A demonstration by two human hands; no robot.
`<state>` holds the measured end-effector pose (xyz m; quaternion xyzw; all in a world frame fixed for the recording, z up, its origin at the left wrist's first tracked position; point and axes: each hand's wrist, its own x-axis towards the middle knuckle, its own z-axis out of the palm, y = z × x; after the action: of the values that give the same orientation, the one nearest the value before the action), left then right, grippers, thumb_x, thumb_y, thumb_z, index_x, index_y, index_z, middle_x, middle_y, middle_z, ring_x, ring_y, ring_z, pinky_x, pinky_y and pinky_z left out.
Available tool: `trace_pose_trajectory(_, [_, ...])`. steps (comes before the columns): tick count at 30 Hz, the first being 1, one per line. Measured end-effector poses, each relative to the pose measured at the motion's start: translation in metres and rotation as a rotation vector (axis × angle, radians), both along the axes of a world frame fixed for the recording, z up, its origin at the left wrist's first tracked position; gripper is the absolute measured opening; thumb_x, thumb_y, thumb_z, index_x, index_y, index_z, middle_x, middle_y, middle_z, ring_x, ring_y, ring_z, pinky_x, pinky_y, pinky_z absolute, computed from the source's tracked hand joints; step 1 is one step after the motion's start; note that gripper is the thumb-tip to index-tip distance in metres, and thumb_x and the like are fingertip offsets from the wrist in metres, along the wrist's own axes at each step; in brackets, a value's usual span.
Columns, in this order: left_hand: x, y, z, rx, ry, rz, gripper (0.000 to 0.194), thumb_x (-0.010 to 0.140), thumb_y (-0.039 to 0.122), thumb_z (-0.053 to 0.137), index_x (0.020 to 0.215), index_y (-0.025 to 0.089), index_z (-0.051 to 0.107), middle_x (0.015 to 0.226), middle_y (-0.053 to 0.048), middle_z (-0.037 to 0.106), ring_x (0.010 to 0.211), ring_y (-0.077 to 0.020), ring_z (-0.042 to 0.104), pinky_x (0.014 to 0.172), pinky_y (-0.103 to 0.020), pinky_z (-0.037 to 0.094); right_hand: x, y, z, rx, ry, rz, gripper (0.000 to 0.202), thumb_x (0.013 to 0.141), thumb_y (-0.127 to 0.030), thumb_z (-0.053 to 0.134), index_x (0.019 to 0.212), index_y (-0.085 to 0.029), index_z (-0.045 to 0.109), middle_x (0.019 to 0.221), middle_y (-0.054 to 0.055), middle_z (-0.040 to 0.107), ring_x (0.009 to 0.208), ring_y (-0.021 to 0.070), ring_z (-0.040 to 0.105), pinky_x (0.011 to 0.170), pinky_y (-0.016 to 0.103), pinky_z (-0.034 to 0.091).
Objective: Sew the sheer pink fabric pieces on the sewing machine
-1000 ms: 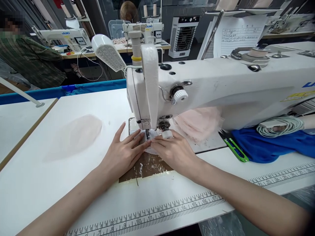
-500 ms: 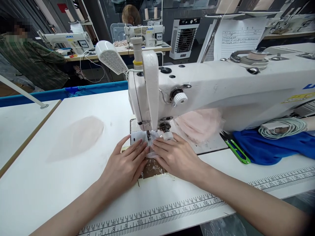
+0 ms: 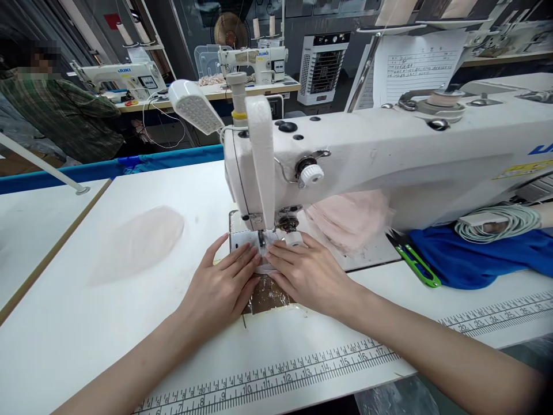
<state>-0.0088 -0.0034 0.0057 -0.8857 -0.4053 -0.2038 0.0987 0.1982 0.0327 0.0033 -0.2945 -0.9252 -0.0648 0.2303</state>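
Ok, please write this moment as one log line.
left hand: on pale cloth | right hand: on pale cloth | pink fabric: under sewing machine arm

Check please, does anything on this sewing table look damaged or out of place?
The brown patch in front of the machine looks worn: wrinkled clear film, yellowish ragged edge. The green snips lie loose by the blue cloth, but that may be usual. No spill shows.

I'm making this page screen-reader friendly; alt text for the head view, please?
Two bare hands, left and right, press pale fabric beneath a white sewing machine; pink sheer fabric and green snips lie nearby.
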Motion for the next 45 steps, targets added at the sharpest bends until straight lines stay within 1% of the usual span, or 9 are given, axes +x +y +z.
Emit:
trace_pose_trajectory(14, [0.000, 0.007, -0.001, 0.014, -0.033, 0.019, 0.031, 0.092, 0.021, 0.047, 0.119, 0.018, 0.063, 0.117, -0.008, 0.068, 0.113, -0.0250, 0.062, 0.112, -0.053, 0.029, -0.003, 0.003, 0.000, -0.006, -0.058, -0.044, 0.026, 0.094, -0.022, 0.050, 0.110, -0.011, 0.067, 0.104, 0.010, 0.072, 0.086, 0.0198, 0.068, 0.094, 0.039, 0.044])
trace_pose_trajectory(22, [0.000, 0.011, -0.002, 0.013, -0.015, 0.030, 0.030, 0.092, 0.022, 0.048, 0.117, 0.016, 0.064, 0.116, -0.009, 0.068, 0.112, -0.0253, 0.062, 0.112, -0.054, 0.028, -0.004, 0.006, -0.001, -0.016, -0.083, -0.046, 0.030, 0.096, -0.023, 0.045, 0.114, -0.010, 0.065, 0.107, 0.012, 0.071, 0.097, 0.0206, 0.066, 0.101, 0.040, 0.039])
trace_pose_trajectory(27, [0.001, 0.012, -0.003, 0.024, -0.013, 0.036, 0.030, 0.093, 0.023, 0.048, 0.118, 0.017, 0.063, 0.117, -0.008, 0.068, 0.112, -0.0247, 0.062, 0.112, -0.053, 0.028, -0.004, 0.006, 0.001, -0.022, -0.102, -0.050, 0.029, 0.096, -0.024, 0.045, 0.112, -0.010, 0.066, 0.108, 0.013, 0.070, 0.095, 0.0208, 0.066, 0.098, 0.040, 0.042])
trace_pose_trajectory(32, [0.001, 0.013, -0.004, 0.040, -0.014, 0.036, 0.030, 0.093, 0.024, 0.048, 0.119, 0.016, 0.062, 0.116, -0.009, 0.068, 0.113, -0.0250, 0.062, 0.112, -0.052, 0.028, -0.004, 0.006, 0.000, -0.028, -0.108, -0.048, 0.030, 0.097, -0.024, 0.044, 0.113, -0.010, 0.065, 0.108, 0.013, 0.070, 0.098, 0.0209, 0.065, 0.100, 0.040, 0.040])
trace_pose_trajectory(35, [0.000, 0.013, -0.005, 0.051, -0.001, 0.042, 0.031, 0.093, 0.024, 0.049, 0.120, 0.014, 0.061, 0.117, -0.010, 0.068, 0.113, -0.0253, 0.061, 0.112, -0.052, 0.028, -0.003, 0.006, -0.001, -0.029, -0.098, -0.047, 0.029, 0.096, -0.024, 0.046, 0.113, -0.010, 0.065, 0.107, 0.012, 0.070, 0.094, 0.0206, 0.066, 0.100, 0.041, 0.039])
trace_pose_trajectory(38, [0.000, 0.011, -0.007, 0.064, 0.027, 0.054, 0.033, 0.094, 0.025, 0.049, 0.122, 0.013, 0.060, 0.121, -0.010, 0.066, 0.115, -0.0255, 0.060, 0.111, -0.052, 0.029, -0.001, 0.009, 0.000, -0.033, -0.072, -0.024, 0.029, 0.096, -0.028, 0.047, 0.109, -0.012, 0.067, 0.105, 0.010, 0.071, 0.090, 0.0202, 0.066, 0.100, 0.041, 0.039])
trace_pose_trajectory(40, [0.001, 0.009, -0.007, 0.086, 0.038, 0.056, 0.032, 0.094, 0.024, 0.049, 0.122, 0.014, 0.059, 0.122, -0.010, 0.065, 0.115, -0.0250, 0.060, 0.109, -0.051, 0.031, 0.000, 0.012, 0.002, -0.044, -0.045, -0.023, 0.030, 0.097, -0.030, 0.044, 0.105, -0.013, 0.068, 0.098, 0.008, 0.072, 0.090, 0.0202, 0.066, 0.099, 0.041, 0.040])
trace_pose_trajectory(42, [0.002, 0.008, -0.006, 0.125, 0.041, 0.039, 0.030, 0.093, 0.023, 0.051, 0.120, 0.015, 0.061, 0.120, -0.007, 0.067, 0.113, -0.0240, 0.061, 0.107, -0.048, 0.034, 0.001, 0.015, 0.005, -0.044, -0.051, -0.059, 0.030, 0.098, -0.027, 0.042, 0.102, -0.014, 0.069, 0.094, 0.008, 0.072, 0.095, 0.0209, 0.064, 0.099, 0.041, 0.040])
trace_pose_trajectory(45, [-0.003, 0.008, -0.002, 0.168, 0.063, -0.011, 0.026, 0.092, 0.024, 0.054, 0.114, 0.018, 0.064, 0.113, -0.004, 0.070, 0.110, -0.0227, 0.063, 0.104, -0.045, 0.038, 0.003, 0.016, 0.009, -0.009, -0.127, -0.112, 0.026, 0.095, -0.019, 0.045, 0.095, -0.013, 0.070, 0.100, 0.011, 0.071, 0.105, 0.0231, 0.060, 0.100, 0.040, 0.040])
